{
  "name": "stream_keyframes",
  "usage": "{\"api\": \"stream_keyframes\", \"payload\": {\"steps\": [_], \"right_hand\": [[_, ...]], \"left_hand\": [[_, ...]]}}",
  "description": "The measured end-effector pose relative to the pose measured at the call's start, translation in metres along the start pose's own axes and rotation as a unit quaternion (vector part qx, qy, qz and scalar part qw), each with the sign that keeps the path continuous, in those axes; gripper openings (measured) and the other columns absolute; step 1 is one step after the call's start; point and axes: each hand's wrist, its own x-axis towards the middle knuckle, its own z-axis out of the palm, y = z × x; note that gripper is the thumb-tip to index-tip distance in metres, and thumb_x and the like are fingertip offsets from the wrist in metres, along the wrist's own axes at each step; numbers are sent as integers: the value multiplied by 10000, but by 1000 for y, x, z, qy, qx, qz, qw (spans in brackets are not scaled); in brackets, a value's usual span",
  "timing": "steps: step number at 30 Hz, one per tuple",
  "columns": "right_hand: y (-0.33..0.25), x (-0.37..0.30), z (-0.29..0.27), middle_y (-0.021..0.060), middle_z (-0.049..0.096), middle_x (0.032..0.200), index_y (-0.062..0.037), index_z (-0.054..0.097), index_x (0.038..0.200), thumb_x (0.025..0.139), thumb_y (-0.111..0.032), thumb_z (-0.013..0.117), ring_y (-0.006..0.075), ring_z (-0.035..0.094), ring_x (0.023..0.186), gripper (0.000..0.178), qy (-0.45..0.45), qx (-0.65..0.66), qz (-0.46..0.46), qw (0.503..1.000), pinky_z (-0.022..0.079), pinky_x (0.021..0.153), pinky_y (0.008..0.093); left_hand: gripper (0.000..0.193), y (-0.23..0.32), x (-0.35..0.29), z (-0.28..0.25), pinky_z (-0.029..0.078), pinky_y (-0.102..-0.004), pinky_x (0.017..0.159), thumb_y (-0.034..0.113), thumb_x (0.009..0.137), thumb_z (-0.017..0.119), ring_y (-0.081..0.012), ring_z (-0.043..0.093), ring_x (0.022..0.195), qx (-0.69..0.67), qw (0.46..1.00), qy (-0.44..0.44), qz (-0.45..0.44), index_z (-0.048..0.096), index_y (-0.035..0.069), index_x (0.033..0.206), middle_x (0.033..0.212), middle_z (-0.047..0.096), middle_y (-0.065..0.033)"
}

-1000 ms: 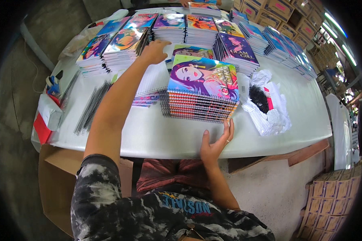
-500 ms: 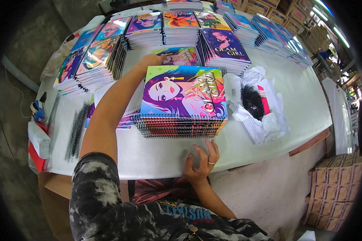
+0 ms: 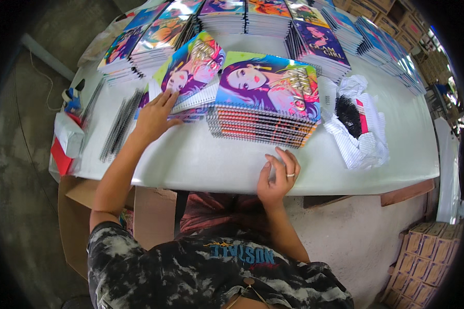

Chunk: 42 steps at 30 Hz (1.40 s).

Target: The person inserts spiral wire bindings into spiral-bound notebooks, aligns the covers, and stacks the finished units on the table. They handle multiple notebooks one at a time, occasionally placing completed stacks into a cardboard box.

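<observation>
My left hand (image 3: 159, 117) lies with its fingers on the near left edge of a colourful cover (image 3: 193, 64), its thumb held apart. That cover sits tilted over white lined pages and other covers left of the middle stack. The stack of spiral notebooks (image 3: 268, 85) shows a cover with a drawn long-haired figure, its black coils facing me. My right hand (image 3: 279, 177), a ring on one finger, hovers near the table's front edge below the stack. Its fingers are loosely bent and apart, holding nothing.
Loose black spiral coils (image 3: 121, 123) lie left of my left hand. Crumpled white paper (image 3: 363, 139) on the right holds a tangle of black coils (image 3: 348, 116). Stacks of notebooks (image 3: 221, 23) line the far side. An open cardboard box (image 3: 154, 213) stands below the front edge.
My left hand has come back from behind the stack to its left, and the cover there now lies tilted on the left pile. The view has shifted; my right hand stays near the stack.
</observation>
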Motion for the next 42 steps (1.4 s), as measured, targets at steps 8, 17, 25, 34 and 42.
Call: {"api": "stream_keyframes", "payload": {"steps": [8, 17, 25, 34, 42], "right_hand": [[-26, 9, -9, 130, 525, 1183, -24, 544, 1125, 735, -62, 646, 292, 471, 1105, 405, -144, 247, 70, 956, 351, 950, 374], [-71, 50, -30, 111, 666, 880, 12, 658, 876, 758, -25, 651, 197, 615, 808, 125, -234, 477, 55, 845, 466, 724, 284], [-10, 58, -25, 43, 567, 944, 10, 550, 994, 772, 4, 644, 108, 536, 892, 241, -250, 416, 155, 860, 442, 769, 249], [2, 48, -14, 106, 488, 1010, -72, 278, 1186, 725, 107, 634, 136, 562, 850, 609, -117, 370, 112, 915, 471, 722, 250], [-19, 63, -26, 75, 631, 878, -13, 434, 1049, 752, 18, 676, 127, 587, 800, 385, -127, 545, 172, 811, 465, 758, 255]], "left_hand": [[195, 38, -109, -128, 454, -384, 622, 99, 760, 613, -305, 598, 702, -79, 985, 54, -143, 643, 61, 948, 794, 647, -113], [267, 78, -122, -143, 448, -333, 773, 15, 654, 677, -225, 607, 783, -328, 919, 219, 7, 612, 17, 912, 821, 641, -83], [512, 104, -60, 2, 440, -260, 807, -98, 682, 639, -135, 534, 905, -746, 618, 189, -160, 459, 42, 1140, 959, 547, -45], [362, 113, -66, 6, 425, -254, 772, -7, 734, 668, -119, 509, 890, -650, 715, 103, -238, 474, 39, 1036, 978, 527, -60], [485, 112, -58, -44, 431, -301, 832, -76, 731, 646, -165, 556, 870, -627, 728, 257, -109, 407, 14, 1144, 928, 578, -78]]}}
